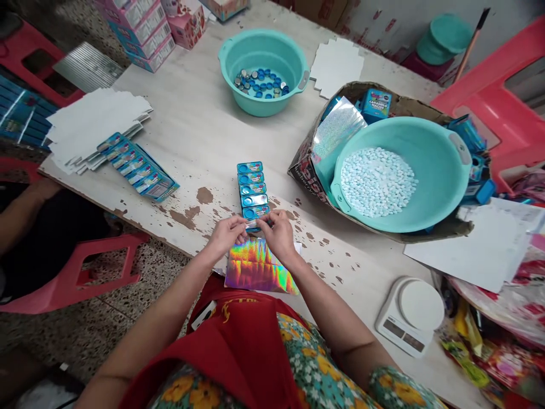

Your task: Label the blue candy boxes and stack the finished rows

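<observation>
In front of me a column of small blue candy tins (254,187) runs away from my body, their lids printed "Caramelo Macizo". At its near end my left hand (230,233) and my right hand (279,232) meet with fingertips pinched. A small pale, shiny strip (252,224) is between them, over the nearest tin; my fingers hide part of it. Beneath my wrists lies a rainbow holographic sheet (261,267), partly covered by both hands.
Blue tins and silver pieces lie in a turquoise basin (264,105). White tablets fill part of another basin (443,170) on a carton (309,165). To the left are blue packs (138,167) and white card (91,122); a scale (411,315) stands right. Someone's arm (25,210) is at left.
</observation>
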`<move>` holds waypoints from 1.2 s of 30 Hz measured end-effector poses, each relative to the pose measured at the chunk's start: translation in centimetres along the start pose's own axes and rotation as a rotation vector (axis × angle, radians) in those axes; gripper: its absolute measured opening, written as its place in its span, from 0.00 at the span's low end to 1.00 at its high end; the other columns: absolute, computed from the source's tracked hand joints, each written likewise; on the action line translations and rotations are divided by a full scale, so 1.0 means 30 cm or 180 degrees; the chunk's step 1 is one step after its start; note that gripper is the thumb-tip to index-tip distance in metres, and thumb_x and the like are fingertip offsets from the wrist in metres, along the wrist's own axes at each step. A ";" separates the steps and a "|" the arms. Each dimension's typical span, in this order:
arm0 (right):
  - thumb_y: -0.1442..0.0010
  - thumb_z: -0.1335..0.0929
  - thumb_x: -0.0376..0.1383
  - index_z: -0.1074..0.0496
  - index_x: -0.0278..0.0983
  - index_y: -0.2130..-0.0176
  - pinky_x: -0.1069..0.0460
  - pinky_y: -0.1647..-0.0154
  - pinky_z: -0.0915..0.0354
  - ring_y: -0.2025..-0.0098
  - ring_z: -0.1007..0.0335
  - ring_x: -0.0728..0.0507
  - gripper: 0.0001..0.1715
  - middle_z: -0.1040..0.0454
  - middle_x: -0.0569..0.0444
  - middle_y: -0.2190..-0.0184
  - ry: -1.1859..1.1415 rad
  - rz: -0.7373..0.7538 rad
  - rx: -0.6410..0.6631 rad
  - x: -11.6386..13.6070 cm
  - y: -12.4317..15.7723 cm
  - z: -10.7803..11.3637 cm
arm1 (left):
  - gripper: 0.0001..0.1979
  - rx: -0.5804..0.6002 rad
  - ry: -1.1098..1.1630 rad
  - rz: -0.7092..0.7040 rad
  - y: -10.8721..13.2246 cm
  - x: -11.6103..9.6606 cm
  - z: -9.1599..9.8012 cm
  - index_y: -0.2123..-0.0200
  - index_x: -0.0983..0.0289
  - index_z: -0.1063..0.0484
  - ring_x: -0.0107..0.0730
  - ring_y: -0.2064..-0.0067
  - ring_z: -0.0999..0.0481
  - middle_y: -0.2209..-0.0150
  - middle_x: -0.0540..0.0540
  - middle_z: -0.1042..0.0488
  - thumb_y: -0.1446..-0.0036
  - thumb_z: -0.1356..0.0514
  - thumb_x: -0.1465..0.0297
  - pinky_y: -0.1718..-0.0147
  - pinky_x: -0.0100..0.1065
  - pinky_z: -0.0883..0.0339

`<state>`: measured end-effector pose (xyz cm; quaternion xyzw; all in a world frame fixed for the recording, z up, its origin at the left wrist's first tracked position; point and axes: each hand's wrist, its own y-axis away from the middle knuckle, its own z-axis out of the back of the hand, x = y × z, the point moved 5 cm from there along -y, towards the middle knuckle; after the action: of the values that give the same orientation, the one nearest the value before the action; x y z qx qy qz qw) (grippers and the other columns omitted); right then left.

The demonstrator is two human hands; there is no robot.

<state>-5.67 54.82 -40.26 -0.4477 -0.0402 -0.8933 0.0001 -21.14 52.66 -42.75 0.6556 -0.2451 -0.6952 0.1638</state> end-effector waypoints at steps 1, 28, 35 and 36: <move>0.45 0.34 0.38 0.28 0.38 0.71 0.50 0.60 0.39 0.61 0.36 0.44 0.08 0.33 0.51 0.65 0.0099 0.0058 -0.0146 0.008 -0.020 -0.008 | 0.13 -0.0047 -0.0035 -0.0093 -0.016 -0.012 0.015 0.62 0.64 0.35 0.23 0.81 0.34 0.79 0.47 0.31 0.49 0.43 0.64 0.81 0.25 0.40; 0.54 0.28 0.48 0.32 0.40 0.57 0.43 0.58 0.40 0.54 0.42 0.35 0.27 0.35 0.45 0.57 0.1348 0.0085 0.0374 -0.317 0.191 -0.034 | 0.15 -0.0306 -0.3738 -0.1216 0.058 0.180 -0.143 0.53 0.61 0.32 0.45 0.51 0.37 0.53 0.60 0.31 0.41 0.48 0.63 0.54 0.44 0.46; 0.49 0.30 0.45 0.34 0.36 0.52 0.43 0.55 0.39 0.55 0.42 0.37 0.27 0.35 0.44 0.56 0.1556 0.0473 0.0657 -0.342 0.230 -0.071 | 0.12 -0.0219 -0.3861 -0.1177 0.019 0.201 -0.237 0.58 0.59 0.30 0.44 0.53 0.36 0.59 0.58 0.27 0.40 0.50 0.67 0.54 0.47 0.49; 0.47 0.30 0.44 0.36 0.36 0.50 0.42 0.54 0.40 0.53 0.42 0.37 0.28 0.35 0.44 0.54 0.1560 0.0535 0.0668 -0.344 0.239 -0.077 | 0.12 -0.0202 -0.3838 -0.1140 0.012 0.203 -0.235 0.61 0.59 0.29 0.43 0.54 0.36 0.61 0.57 0.26 0.39 0.51 0.67 0.55 0.46 0.49</move>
<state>-1.08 47.15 -49.37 -0.2175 -0.0940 -0.9627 0.1303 -14.70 48.12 -47.74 0.1741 -0.1600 -0.9662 -0.1028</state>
